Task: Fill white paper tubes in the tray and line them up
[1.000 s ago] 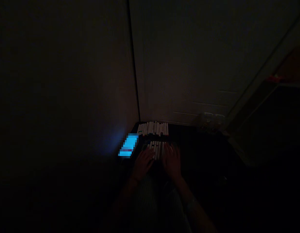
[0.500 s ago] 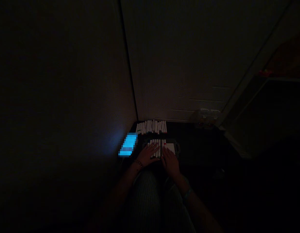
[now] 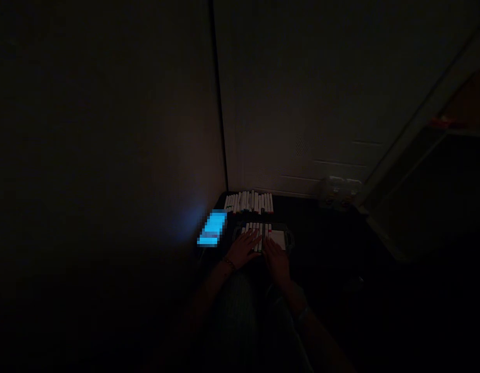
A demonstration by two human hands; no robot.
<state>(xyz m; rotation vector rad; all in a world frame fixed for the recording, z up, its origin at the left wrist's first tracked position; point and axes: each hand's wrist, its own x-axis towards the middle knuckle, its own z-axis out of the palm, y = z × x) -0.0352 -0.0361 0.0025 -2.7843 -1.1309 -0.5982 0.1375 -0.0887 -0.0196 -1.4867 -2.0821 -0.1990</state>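
The scene is very dark. In front of me lies a shallow case (image 3: 290,239) holding a row of white markers (image 3: 260,231). My left hand (image 3: 242,249) lies over the left part of this row with its fingers spread on the markers. To the right, my right hand (image 3: 276,259) rests at the near edge of the case, fingers stretched out over the right end of the row. One marker there shows a red band. A pale flat area (image 3: 279,237) of the case shows beside the last marker. My palms hide the near ends of several markers.
Behind the case, a second row of white markers (image 3: 249,202) lies near the wall. A glowing blurred screen (image 3: 212,228) sits at the left. Clear plastic containers (image 3: 343,192) stand at the back right. Walls meet in the corner behind the dark surface.
The view has shifted, so everything sits slightly farther right in the picture. Both hands stay over the same row of markers, with little visible movement of the fingers.
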